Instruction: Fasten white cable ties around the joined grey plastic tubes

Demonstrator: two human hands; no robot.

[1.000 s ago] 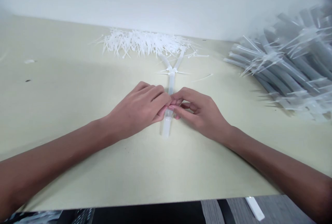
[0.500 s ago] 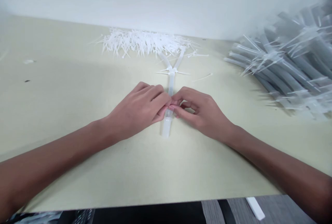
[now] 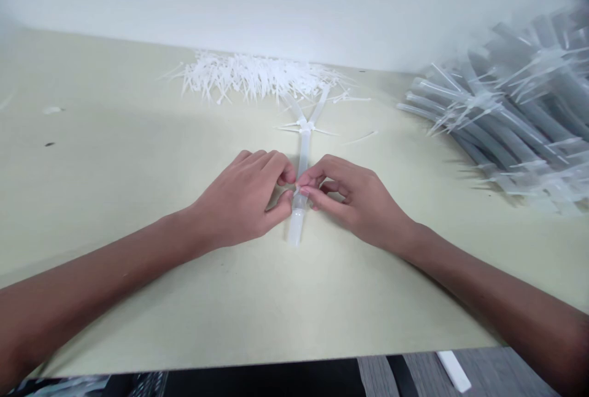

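A Y-shaped translucent tube (image 3: 304, 150) lies on the table, its two branches pointing away from me. White cable ties are fastened where the branches meet the stem, their tails sticking out sideways. Over the lower stem, my right hand (image 3: 353, 194) pinches a small white cable tie (image 3: 297, 189) between thumb and forefinger; the fingers hide part of it, and whether it loops fully round the tube I cannot tell. Just left of the stem is my left hand (image 3: 246, 197), thumb and forefinger apart, with nothing visible between them.
A heap of loose white cable ties (image 3: 257, 75) lies along the wall, behind the tube. Stacked tube assemblies with cable ties (image 3: 510, 115) fill the right side. A single cable tie (image 3: 361, 138) lies right of the branches. The table's front edge is near me.
My left thumb and forefinger have parted and drawn slightly left, off the pinch at the tube. More of the cable tie now shows. My right hand has stayed nearly still.
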